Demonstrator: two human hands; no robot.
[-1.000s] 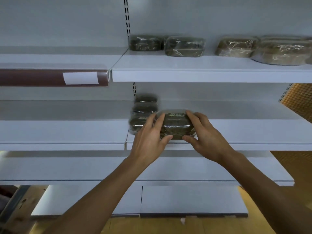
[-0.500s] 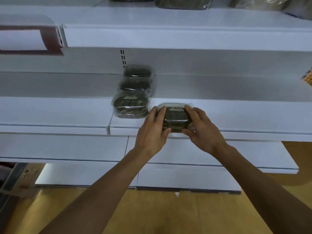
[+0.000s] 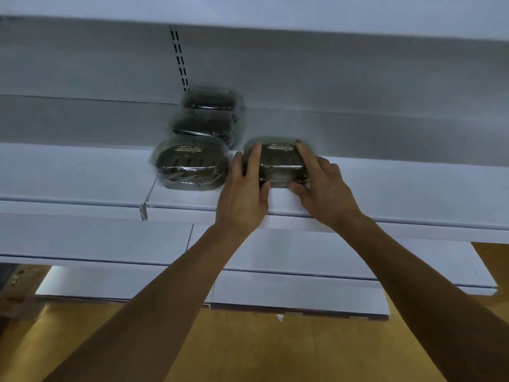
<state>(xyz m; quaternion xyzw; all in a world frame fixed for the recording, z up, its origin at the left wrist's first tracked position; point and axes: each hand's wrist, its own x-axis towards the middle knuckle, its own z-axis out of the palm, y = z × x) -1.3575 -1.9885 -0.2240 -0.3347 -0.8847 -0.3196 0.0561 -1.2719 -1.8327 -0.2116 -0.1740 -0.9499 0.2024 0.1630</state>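
Observation:
A dark, plastic-wrapped package (image 3: 279, 164) sits near the front of a white shelf (image 3: 385, 188). My left hand (image 3: 243, 191) holds its left side, fingers laid over the top and thumb at the front edge. My right hand (image 3: 322, 186) holds its right side the same way. To the left, three like packages stand in a row running back: the front one (image 3: 190, 162), the middle one (image 3: 203, 126) and the rear one (image 3: 210, 99) by the back panel.
Another white shelf (image 3: 275, 6) hangs overhead. Lower white shelves (image 3: 303, 260) step out below, above a yellow wooden floor (image 3: 248, 348). A slotted upright (image 3: 179, 59) runs up the back panel. The shelf stretches bare to the right of the held package.
The view has tilted down and drawn closer, so the top shelf's goods have left the frame. Both hands have stayed on the package, which now sits a little farther back beside the front package.

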